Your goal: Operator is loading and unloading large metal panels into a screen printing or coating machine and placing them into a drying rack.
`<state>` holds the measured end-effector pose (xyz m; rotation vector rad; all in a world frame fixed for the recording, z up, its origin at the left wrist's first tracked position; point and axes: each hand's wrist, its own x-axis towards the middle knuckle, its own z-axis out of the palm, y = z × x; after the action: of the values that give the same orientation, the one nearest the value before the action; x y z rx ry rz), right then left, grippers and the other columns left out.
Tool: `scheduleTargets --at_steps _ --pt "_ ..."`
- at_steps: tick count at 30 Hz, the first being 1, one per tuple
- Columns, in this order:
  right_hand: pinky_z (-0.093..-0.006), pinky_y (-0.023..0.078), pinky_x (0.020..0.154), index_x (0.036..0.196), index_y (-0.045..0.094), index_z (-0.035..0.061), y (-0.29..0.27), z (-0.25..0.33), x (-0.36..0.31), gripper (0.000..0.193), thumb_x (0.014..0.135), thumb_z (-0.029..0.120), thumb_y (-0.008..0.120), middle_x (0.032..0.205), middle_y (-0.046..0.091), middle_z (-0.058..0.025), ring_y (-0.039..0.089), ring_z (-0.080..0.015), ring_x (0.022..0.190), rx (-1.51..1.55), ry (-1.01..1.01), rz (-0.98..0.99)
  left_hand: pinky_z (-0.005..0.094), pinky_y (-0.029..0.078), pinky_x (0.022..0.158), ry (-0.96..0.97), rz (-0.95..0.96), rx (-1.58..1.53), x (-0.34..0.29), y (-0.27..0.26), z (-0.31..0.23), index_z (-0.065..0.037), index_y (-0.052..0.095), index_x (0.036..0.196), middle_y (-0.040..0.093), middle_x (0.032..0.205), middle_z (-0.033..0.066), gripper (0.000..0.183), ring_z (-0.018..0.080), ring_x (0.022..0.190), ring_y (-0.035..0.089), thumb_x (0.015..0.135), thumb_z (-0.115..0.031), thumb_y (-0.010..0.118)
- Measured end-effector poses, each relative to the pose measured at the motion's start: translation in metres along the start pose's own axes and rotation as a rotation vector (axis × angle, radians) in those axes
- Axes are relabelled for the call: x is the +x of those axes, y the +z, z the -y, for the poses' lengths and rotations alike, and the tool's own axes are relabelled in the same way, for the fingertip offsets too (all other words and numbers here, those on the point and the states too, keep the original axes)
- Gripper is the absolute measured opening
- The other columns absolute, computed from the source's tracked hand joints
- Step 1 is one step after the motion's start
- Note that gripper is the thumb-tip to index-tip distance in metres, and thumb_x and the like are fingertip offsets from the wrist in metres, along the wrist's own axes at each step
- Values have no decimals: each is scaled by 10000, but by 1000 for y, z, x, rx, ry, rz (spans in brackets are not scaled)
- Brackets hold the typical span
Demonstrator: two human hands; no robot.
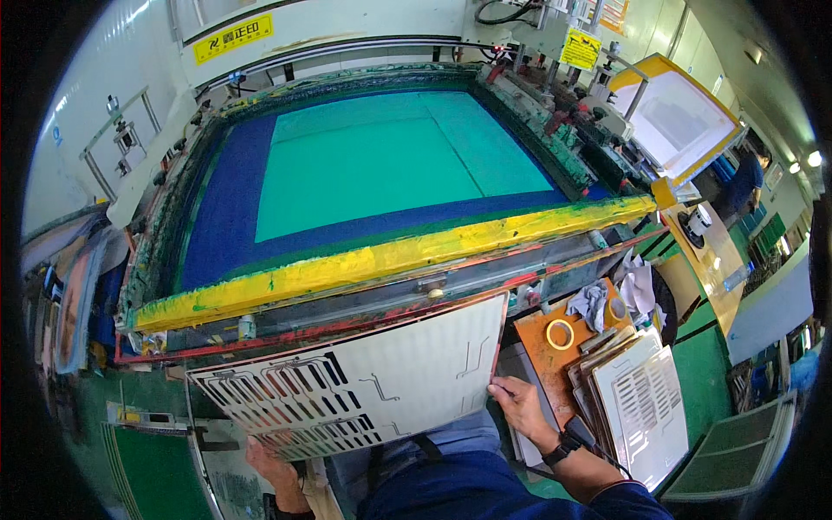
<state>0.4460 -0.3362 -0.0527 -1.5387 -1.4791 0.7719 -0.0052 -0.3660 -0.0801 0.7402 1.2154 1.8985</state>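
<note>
A large white sheet (364, 381) printed with dark line and bar patterns lies tilted at the front of a screen-printing press. My right hand (517, 405) grips its lower right edge. My left hand (270, 468) holds its lower left edge from beneath, mostly hidden by the sheet. Above the sheet is the raised printing screen (381, 165), with teal mesh, a blue border and a yellow-smeared front frame bar (390, 257).
A stack of similar printed sheets (643, 403) sits at the right on a low stand. An orange board (555, 347) holds a tape roll (560, 334) and crumpled rags (598, 303). A person in blue (745, 182) stands far right by a bench.
</note>
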Motion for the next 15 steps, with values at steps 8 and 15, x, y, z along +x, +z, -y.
scheduleTargets --at_steps 8,15 --pt "-314 488 626 973 687 -33 -5 -20 -7 151 894 92 655 779 650 -162 636 -234 687 -64 10 96 375 515 727 -51 108 85 -5 -15 33 12 530 1236 624 1077 106 420 219 888 622 1014 -338 461" --pt "-368 447 789 1012 562 2 -48 -19 10 198 990 174 467 918 569 -134 546 -273 838 -63 -37 -197 319 491 839 -419 153 79 44 88 17 -5 605 1218 643 1111 46 346 162 953 613 992 -240 490"
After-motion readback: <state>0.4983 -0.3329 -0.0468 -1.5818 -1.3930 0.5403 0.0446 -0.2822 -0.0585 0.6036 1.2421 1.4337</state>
